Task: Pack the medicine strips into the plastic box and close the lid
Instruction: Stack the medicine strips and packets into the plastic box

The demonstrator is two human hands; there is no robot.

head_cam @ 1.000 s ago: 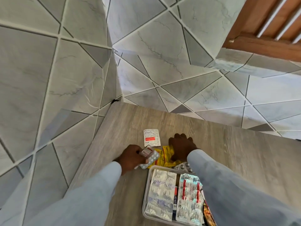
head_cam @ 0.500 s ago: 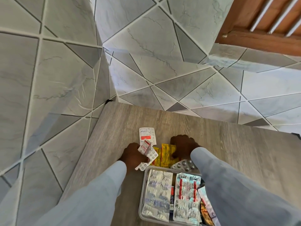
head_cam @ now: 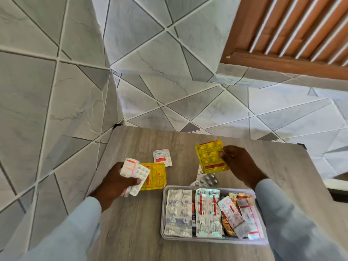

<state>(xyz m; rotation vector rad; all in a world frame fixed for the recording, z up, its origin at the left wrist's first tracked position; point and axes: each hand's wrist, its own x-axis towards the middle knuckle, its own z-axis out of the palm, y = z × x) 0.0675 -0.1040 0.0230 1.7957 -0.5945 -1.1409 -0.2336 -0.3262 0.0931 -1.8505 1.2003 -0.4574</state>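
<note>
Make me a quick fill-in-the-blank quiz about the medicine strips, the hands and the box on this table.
1. The right hand holds up a ____ sachet.
2. The left hand grips white strips beside the plastic box, which has no ____ on it.
3. A silver blister strip lies on the ____, just beyond the box.

Answers: yellow; lid; table

The print on the medicine strips (head_cam: 207,213) and yellow sachets (head_cam: 211,157) is too blurred to read.

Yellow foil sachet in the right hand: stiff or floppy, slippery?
The yellow foil sachet is pinched at one edge by the right hand and stays nearly flat, so it probably has some stiffness. It looks thin, so likely light. Its glossy, crinkled face may slide under a loose grip.
</note>
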